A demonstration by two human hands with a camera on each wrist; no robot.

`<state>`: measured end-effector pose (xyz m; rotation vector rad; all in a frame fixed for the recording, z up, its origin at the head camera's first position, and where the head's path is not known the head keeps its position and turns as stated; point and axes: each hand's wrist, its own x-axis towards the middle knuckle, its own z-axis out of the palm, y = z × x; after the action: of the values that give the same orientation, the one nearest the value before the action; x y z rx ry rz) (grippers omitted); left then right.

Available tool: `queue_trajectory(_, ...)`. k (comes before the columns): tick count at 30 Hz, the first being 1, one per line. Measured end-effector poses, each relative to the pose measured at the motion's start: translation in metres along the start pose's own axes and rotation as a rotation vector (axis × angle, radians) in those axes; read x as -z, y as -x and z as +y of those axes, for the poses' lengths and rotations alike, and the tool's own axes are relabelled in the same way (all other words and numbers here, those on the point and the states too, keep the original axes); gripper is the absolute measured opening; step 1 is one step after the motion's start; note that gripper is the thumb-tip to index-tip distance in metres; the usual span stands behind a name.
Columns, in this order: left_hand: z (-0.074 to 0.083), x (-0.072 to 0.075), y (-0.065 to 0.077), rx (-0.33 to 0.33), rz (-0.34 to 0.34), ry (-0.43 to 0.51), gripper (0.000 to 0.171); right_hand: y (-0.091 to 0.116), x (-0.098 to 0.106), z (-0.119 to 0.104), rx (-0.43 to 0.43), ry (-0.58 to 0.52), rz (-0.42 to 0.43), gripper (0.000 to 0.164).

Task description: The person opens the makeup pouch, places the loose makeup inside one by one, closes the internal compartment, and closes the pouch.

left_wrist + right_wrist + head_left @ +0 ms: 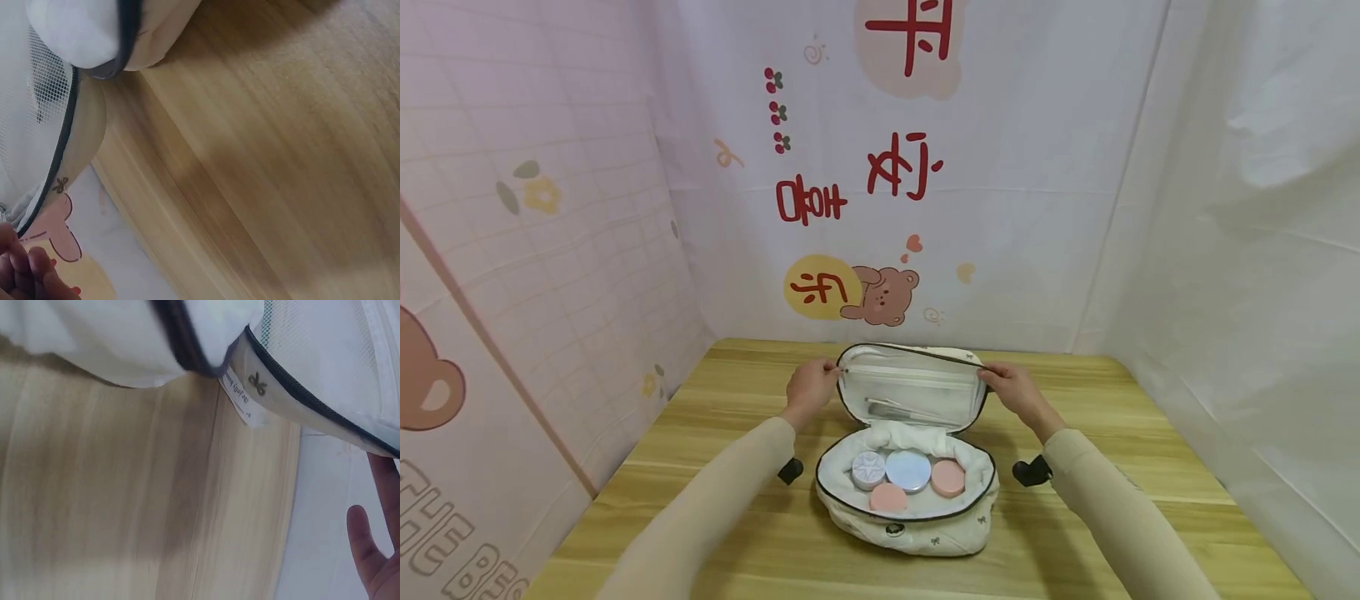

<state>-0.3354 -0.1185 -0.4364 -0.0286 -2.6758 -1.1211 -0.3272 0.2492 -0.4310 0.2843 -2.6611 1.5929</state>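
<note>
A cream bag (925, 540) with dark-edged openings sits just below and right of the middle of the head view, on a wood-grain desk (775, 546), its lid (917, 385) raised and leaning back. The left hand (810, 390) pinches the lid's edge at its upper left, and the right hand (1015, 392) grips the edge at its upper right. A brush (891, 409) lies in the lower part of the lid, where the wrist views show mesh. Inside the bag, toward the lower centre of the frame, are four round containers: a pale lilac one with a star pattern (868, 469) at left, a larger pale blue one (908, 472) beside it, a pink one (948, 477) at right, and another pink one (889, 498) nearest the bottom of the frame. In the right wrist view a white label (240, 399) hangs near the upper centre. Behind the desk, across the top of the head view, hangs a pale cloth (1015, 167) printed with red characters and a brown bear (889, 297).
</note>
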Motion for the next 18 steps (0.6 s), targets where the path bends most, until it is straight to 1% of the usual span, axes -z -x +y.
queue_trajectory(3, -0.0012, 0.0014, 0.0, 0.008, -0.005, -0.02, 0.016, 0.0, -0.0042, -0.001, 0.002, 0.009, 0.015, 0.043)
queue_trajectory(6, 0.0016, -0.0007, 0.0006, 0.027, -0.034, 0.004, 0.017, 0.0002, -0.0028, 0.0003, -0.006, 0.01, 0.017, 0.044)
queue_trajectory(7, 0.0007, -0.0026, -0.0005, 0.036, -0.048, 0.019, 0.02, 0.0001, -0.0022, 0.0008, -0.006, 0.007, 0.018, 0.044)
queue_trajectory(10, -0.002, -0.0041, -0.0036, 0.082, -0.134, 0.134, 0.043, -0.0004, -0.0013, 0.0014, 0.0, 0.007, 0.015, 0.045)
queue_trajectory(12, -0.0045, -0.0042, -0.0062, 0.115, -0.219, 0.228, 0.056, -0.0011, -0.0014, 0.0022, 0.011, 0.013, 0.014, 0.043)
queue_trajectory(14, -0.005, -0.0024, -0.0061, 0.133, -0.31, 0.322, 0.056, -0.0008, -0.002, 0.0026, 0.013, 0.015, 0.011, 0.04)
queue_trajectory(15, -0.0048, -0.0015, -0.0054, 0.134, -0.336, 0.349, 0.051, -0.0001, -0.0022, 0.0028, 0.016, 0.019, 0.004, 0.038)
queue_trajectory(16, -0.0049, -0.0005, -0.0047, 0.131, -0.349, 0.362, 0.045, 0.0008, -0.0022, 0.0031, 0.018, 0.029, -0.005, 0.037)
queue_trajectory(18, -0.0061, 0.0009, -0.0032, 0.114, -0.35, 0.383, 0.034, 0.003, -0.003, 0.0031, 0.024, 0.049, -0.023, 0.034)
